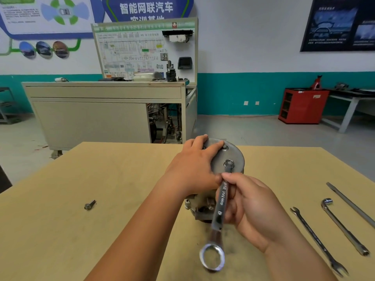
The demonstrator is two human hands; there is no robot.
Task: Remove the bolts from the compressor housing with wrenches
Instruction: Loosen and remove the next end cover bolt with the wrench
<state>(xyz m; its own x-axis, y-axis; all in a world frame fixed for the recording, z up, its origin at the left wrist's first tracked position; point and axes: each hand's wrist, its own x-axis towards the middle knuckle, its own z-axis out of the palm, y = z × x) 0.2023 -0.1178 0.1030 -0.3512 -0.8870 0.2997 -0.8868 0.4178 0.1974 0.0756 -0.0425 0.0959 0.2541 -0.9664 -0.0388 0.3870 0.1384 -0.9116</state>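
Nearest us, the free ring end of the wrench (220,207) hangs blurred below the right grip (249,209); that grip is clamped round the wrench's shank, thumb on top; there's stamped writing along the shank, too small to read. Just beyond the right grip, the far ring sits over a bolt (228,163) on the round grey end plate of the compressor housing (237,157); the housing stands on the table (121,199) between the two grips, its darker cast body showing beneath them. The left grip (194,167) is closed over the plate's left rim, forefinger reaching across the face to a second bolt head (224,147).

Well left of the left grip, a loose bolt (89,204) lies on the table; right of the right grip lie a combination spanner (316,238), an L-shaped socket wrench (343,226) and a long flat-tipped bar (353,205).

Far beyond, a grey bench cabinet (105,112) has an open bay with cables inside; its diagram board (145,47) reads "HV"; the wall sign (146,8) reads "智能网联汽车"; far right, a red cabinet (303,105) has open shelves, contents unclear.
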